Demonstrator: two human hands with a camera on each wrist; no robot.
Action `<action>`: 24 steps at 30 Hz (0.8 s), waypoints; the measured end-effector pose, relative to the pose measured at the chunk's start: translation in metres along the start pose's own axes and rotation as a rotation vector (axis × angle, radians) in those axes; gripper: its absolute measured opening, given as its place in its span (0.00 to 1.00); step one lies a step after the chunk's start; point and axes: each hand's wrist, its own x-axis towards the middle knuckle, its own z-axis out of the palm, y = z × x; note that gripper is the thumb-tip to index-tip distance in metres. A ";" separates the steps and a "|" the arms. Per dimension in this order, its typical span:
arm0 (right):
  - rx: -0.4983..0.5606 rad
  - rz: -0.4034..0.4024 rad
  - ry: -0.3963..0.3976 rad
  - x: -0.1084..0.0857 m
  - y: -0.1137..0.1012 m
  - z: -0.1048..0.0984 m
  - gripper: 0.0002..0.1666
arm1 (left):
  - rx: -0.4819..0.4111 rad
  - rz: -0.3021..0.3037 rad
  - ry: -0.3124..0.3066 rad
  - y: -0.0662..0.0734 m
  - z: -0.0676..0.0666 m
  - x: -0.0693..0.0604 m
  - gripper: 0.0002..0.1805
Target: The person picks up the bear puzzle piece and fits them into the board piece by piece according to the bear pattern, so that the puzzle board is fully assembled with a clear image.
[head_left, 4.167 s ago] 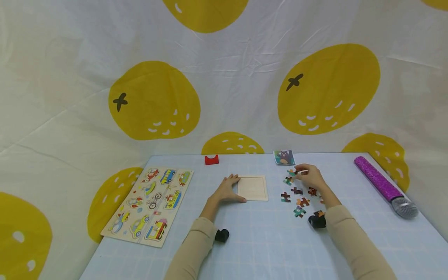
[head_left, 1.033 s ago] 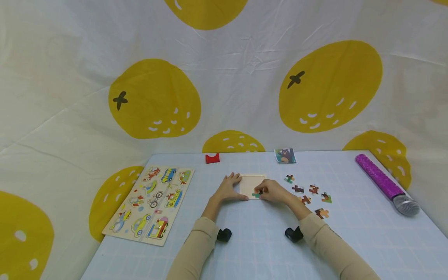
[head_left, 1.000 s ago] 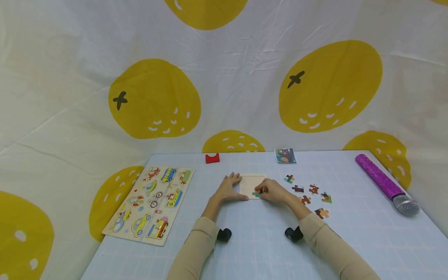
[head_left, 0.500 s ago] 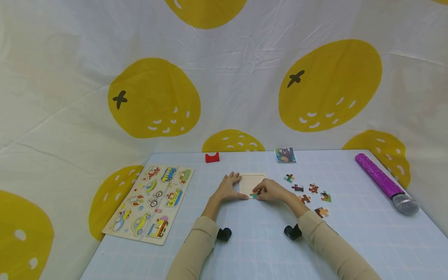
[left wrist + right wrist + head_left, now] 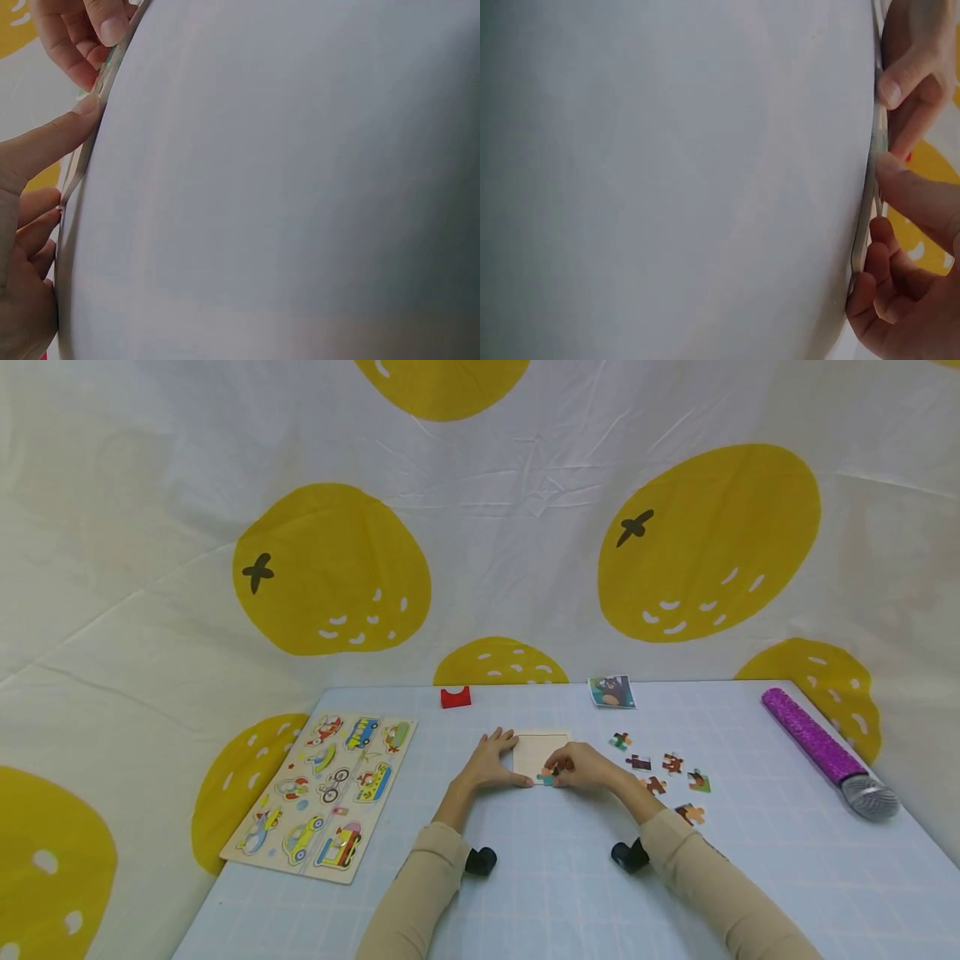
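A shallow square wooden puzzle tray (image 5: pixel 531 755) lies mid-table. My left hand (image 5: pixel 486 763) rests against its left side, fingers extended and spread, thumb touching the near edge. Over the tray's near part, my right hand (image 5: pixel 583 767) pinches a jigsaw piece (image 5: pixel 545 779) with teal and orange colouring between thumb and fingers. The right wrist view also shows the right thumb (image 5: pixel 907 187) near the tray's edge, close to the left hand. Several loose jigsaw pieces lie to the right, including a green one (image 5: pixel 620 741) and an orange-brown one (image 5: pixel 690 814). The right forearm partly covers others.
A picture card (image 5: pixel 611 692) with a bear lies at the back edge, and a red notched block (image 5: pixel 455 697) sits further left. On the left is a wooden vehicle puzzle board (image 5: pixel 318 797). A purple glitter microphone (image 5: pixel 813 739) lies on the right.
Since the earliest frame, my right hand has moved left from the loose pieces to the tray with a piece. Over the last second the piece has shifted slightly; the left hand stays put.
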 end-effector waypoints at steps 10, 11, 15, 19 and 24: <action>-0.108 -0.024 0.056 0.006 0.002 0.000 0.14 | -0.002 -0.010 -0.007 0.000 0.000 0.000 0.49; -0.103 -0.023 0.058 0.006 0.002 -0.001 0.14 | -0.004 -0.010 -0.006 -0.001 0.000 0.000 0.49; -0.072 0.008 0.036 0.004 0.000 -0.003 0.14 | -0.011 -0.007 -0.006 -0.001 0.000 0.000 0.49; -0.020 0.080 0.003 0.001 -0.001 -0.006 0.14 | -0.016 -0.009 -0.010 -0.001 0.000 0.000 0.49; 0.031 0.111 0.014 -0.002 0.000 -0.007 0.15 | -0.017 -0.009 -0.011 -0.001 0.000 0.000 0.49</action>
